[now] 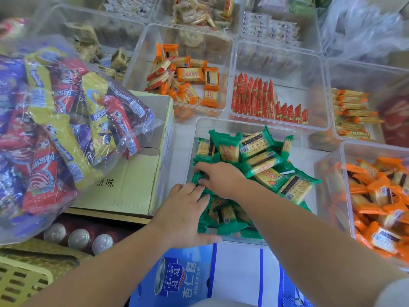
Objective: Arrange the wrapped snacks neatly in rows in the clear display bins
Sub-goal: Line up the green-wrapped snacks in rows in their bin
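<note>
Two hands work inside one clear bin [232, 124] that holds a loose heap of green packets [261, 160]. The packets lie at all angles, some label up and some on edge, piled highest toward the bin's right side. The right hand [219, 178] reaches across to the bin's left wall, palm down, its fingertips curled and pinching a green packet there. The left hand [183, 213] sits at the near left corner, knuckles up, fingers bent down into the packets and gripping them, with the thumb lying along the near rim. The two hands are just beside each other, almost touching. Beyond this bin stands a bin with red packets [265, 100] set upright in tidy rows along its near edge, and to the left of that is a bin of orange packets [188, 78] in a jumble. More orange-wrapped biscuits [380, 196] fill the bin at the right. Left of the green bin is an open cardboard box [132, 185], overlapped by a big clear bag of mixed snacks [55, 129]. Three can tops [78, 239] show below the box, and a blue carton [177, 275] lies under the forearms.
</note>
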Available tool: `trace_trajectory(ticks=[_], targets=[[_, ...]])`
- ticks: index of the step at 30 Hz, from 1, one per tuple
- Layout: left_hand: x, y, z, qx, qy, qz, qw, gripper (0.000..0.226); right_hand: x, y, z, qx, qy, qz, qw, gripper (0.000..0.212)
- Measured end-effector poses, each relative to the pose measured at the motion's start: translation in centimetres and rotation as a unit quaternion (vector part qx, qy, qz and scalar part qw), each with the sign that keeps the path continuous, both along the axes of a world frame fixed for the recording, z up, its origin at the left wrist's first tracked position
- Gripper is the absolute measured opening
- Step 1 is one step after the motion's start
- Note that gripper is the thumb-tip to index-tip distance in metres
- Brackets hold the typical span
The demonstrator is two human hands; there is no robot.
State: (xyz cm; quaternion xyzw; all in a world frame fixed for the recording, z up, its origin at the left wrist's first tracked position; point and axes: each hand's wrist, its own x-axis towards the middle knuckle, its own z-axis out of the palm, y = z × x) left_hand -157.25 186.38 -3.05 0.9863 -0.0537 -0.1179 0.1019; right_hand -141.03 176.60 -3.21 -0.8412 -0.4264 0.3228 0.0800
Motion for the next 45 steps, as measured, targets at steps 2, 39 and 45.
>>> trace_trajectory(ticks=[2,39,45], targets=[[0.0,0.0,0.0,-0.003,-0.003,0.002,1.000,0.110,-0.1,0.1,-0.1,-0.001,-0.005,-0.004,1.000,0.028],[1.8,-0.1,0.9,0.086,0.094,-0.067,0.990,0.141,2.7,0.8,3.1,0.059,-0.119,0.099,0.986,0.041],[1.6,0.1,0.4,0.051,0.084,-0.057,0.994,0.138,3.4,3.8,0.8,-0.048,-0.253,0.246,0.934,0.052]])
